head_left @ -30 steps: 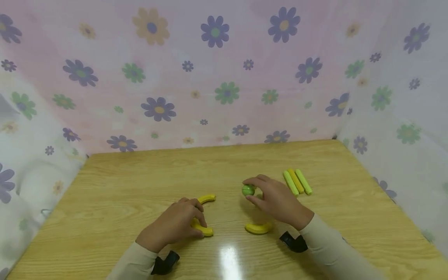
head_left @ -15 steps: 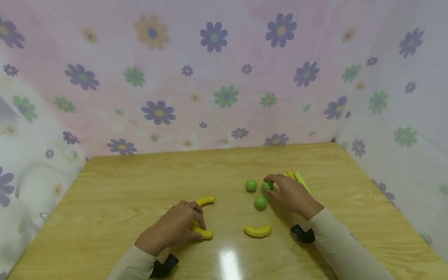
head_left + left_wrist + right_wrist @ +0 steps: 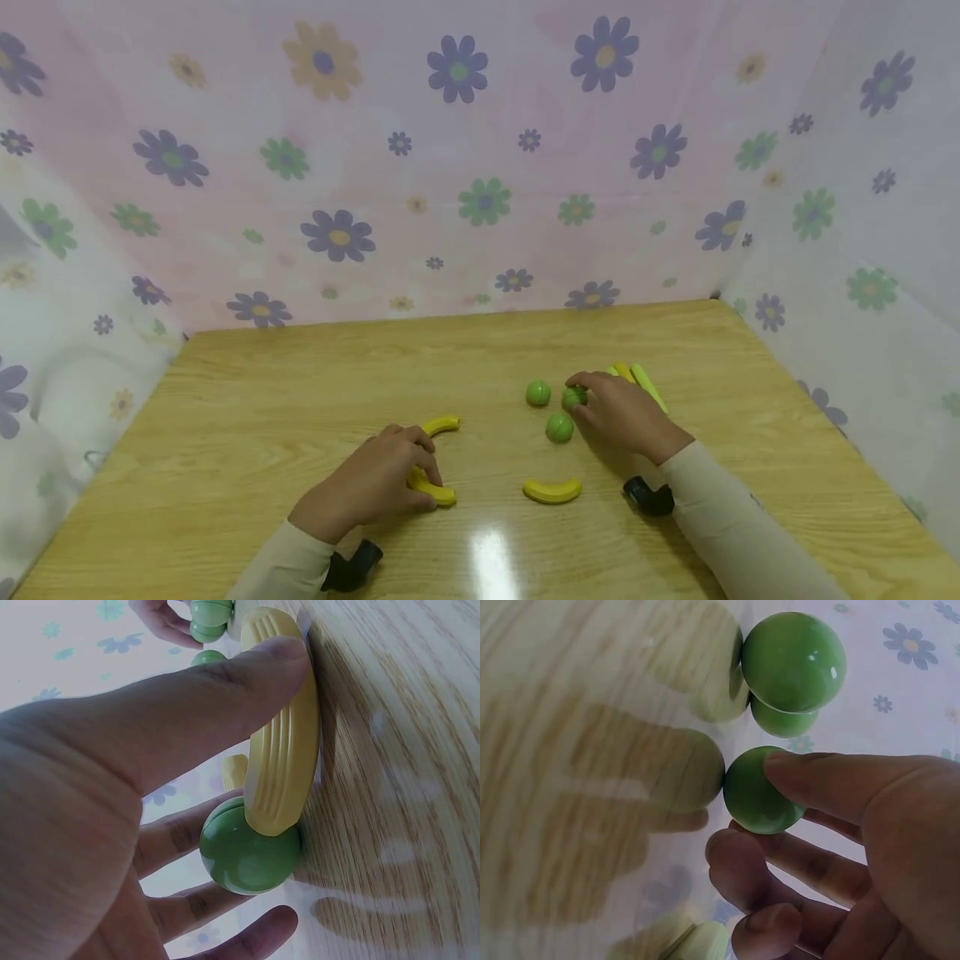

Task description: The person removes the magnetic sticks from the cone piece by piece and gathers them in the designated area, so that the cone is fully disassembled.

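My left hand holds a yellow toy banana at the table's front left, its thumb lying across the banana. By that banana's lower end in the left wrist view is a glossy green ball, which the hand hides from the head view. Behind my left fingers another toy banana shows partly. My right hand pinches a green ball between thumb and fingertips, low at the tabletop. Close beside it lie two more green balls, one to the left and one nearer.
A third toy banana lies in front of the green balls. Yellow and pale green sticks lie behind my right hand, partly covered by it. The wooden table ends at a flower-patterned cloth at the back and sides.
My right hand has moved to the right over the past second. Three green balls now show where only one showed in its fingers. My left hand has stayed in place.
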`<state>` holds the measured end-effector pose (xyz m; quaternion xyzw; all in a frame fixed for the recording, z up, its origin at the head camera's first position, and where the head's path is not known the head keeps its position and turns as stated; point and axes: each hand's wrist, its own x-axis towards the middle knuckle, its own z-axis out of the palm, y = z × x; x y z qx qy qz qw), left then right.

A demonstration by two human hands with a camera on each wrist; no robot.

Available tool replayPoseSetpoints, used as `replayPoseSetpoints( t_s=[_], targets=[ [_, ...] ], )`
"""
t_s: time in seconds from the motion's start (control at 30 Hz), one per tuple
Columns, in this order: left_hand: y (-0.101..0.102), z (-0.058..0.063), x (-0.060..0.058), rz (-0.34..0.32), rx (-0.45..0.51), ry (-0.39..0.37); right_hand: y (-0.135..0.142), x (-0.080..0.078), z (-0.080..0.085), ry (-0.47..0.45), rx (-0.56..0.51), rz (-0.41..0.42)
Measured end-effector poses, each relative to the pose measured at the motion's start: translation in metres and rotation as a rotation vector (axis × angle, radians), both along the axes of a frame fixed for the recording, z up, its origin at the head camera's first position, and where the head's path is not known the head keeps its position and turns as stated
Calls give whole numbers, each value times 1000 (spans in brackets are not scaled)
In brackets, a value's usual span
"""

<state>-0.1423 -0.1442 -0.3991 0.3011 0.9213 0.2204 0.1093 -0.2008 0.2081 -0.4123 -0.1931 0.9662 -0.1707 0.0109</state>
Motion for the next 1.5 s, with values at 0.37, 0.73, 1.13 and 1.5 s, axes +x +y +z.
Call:
replayPoseSetpoints(
  t_s=[0.37, 0.73, 1.13, 1.5],
  targets=[
    [3, -1, 3, 2, -16, 20, 1, 10, 14, 74, -91, -21],
    [7, 5, 9, -8, -85, 75, -49, 41, 21, 115, -96, 150],
    [9, 6, 13, -22, -134, 147, -98, 80, 8, -9, -103, 419],
    [8, 4, 13, -62, -96, 109, -117, 86, 3, -43, -7, 432]
  ],
)
